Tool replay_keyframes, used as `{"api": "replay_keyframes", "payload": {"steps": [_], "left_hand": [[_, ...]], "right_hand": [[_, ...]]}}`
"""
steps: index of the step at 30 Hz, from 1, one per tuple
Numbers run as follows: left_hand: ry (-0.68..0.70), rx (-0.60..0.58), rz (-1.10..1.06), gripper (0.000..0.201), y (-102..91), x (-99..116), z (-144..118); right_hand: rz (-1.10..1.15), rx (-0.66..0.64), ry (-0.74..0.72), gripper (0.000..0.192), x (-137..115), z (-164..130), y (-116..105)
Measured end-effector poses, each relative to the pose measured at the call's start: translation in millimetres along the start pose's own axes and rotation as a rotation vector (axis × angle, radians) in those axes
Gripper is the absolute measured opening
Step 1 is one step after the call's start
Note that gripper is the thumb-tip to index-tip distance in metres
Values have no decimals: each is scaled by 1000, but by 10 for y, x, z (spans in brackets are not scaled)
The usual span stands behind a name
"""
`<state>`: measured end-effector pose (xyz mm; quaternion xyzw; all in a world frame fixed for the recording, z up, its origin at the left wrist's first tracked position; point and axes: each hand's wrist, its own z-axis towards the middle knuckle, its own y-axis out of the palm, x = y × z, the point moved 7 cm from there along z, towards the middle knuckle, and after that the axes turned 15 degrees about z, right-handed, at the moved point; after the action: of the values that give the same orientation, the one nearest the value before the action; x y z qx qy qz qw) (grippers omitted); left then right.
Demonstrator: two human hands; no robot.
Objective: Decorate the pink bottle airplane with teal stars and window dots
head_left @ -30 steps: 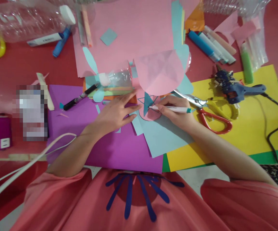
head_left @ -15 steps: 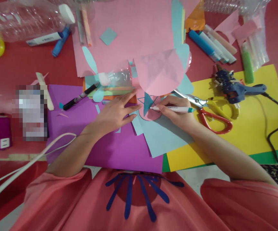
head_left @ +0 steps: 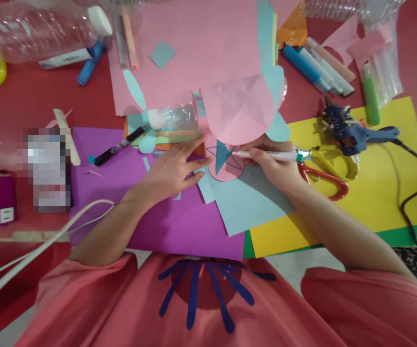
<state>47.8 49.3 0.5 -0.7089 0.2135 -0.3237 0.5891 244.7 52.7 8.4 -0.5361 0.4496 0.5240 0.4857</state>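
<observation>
My right hand (head_left: 275, 161) grips a white marker (head_left: 284, 155) with a teal end. Its tip meets a small pink paper circle (head_left: 226, 171) that bears a teal star outline, partly coloured in. Fingers spread, my left hand (head_left: 174, 168) rests flat with its fingertips at the circle's left edge. Just beyond lies a clear plastic bottle (head_left: 179, 115) on its side, fitted with light-blue paper blades at its white cap and a large pink paper piece (head_left: 241, 108) over its right part. Light-blue paper (head_left: 252, 202) lies under the circle.
Scissors (head_left: 324, 183) with red and yellow handles and a blue glue gun (head_left: 360, 135) lie on yellow paper (head_left: 374, 202) at right. A black marker (head_left: 120, 144) rests on purple paper (head_left: 194, 231). Several markers (head_left: 309, 67) and a large bottle (head_left: 38, 31) lie farther back.
My right hand and the marker have shifted right, the tip moving from the star's middle toward its right side. The left hand has stayed in place.
</observation>
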Motion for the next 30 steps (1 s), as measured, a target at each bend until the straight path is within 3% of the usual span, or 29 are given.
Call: {"api": "replay_keyframes", "payload": {"steps": [5,12,30], "left_hand": [[13,-1,14,34,-14,8,0],[26,26,11,33,-30,20,-7],[1,12,-17,32,-13,3,-8]], "right_hand": [[26,-94,14,13,29,57,44],[106,-71,19,21,75,92,82],[17,-52,35,23,97,83,54]]}}
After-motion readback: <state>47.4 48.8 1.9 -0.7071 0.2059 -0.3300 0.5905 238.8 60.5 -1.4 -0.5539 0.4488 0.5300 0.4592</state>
